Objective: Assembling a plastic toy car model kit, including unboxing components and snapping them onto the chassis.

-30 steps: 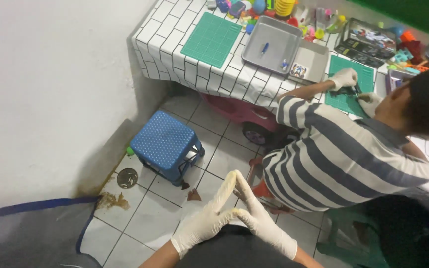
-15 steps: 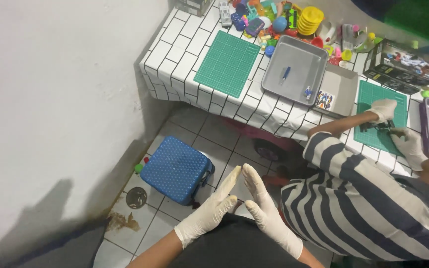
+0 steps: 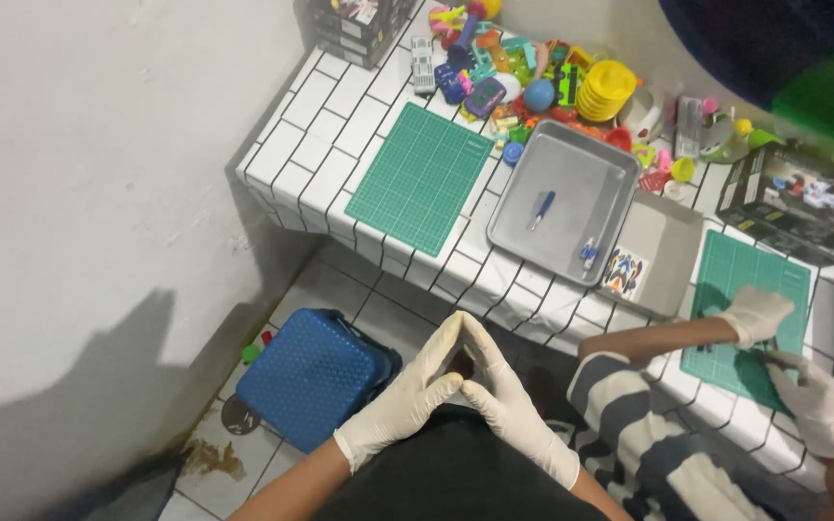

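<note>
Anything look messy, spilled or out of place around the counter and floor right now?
A brown stain sits on the floor tiles left of the blue stool, and toys lie jumbled at the counter's back. Both gloved hands, left hand and right hand, hold nothing.

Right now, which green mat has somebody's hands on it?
The green cutting mat on the right: another person's gloved hands rest on it. The left mat, beside the grey tray, lies bare.
</note>
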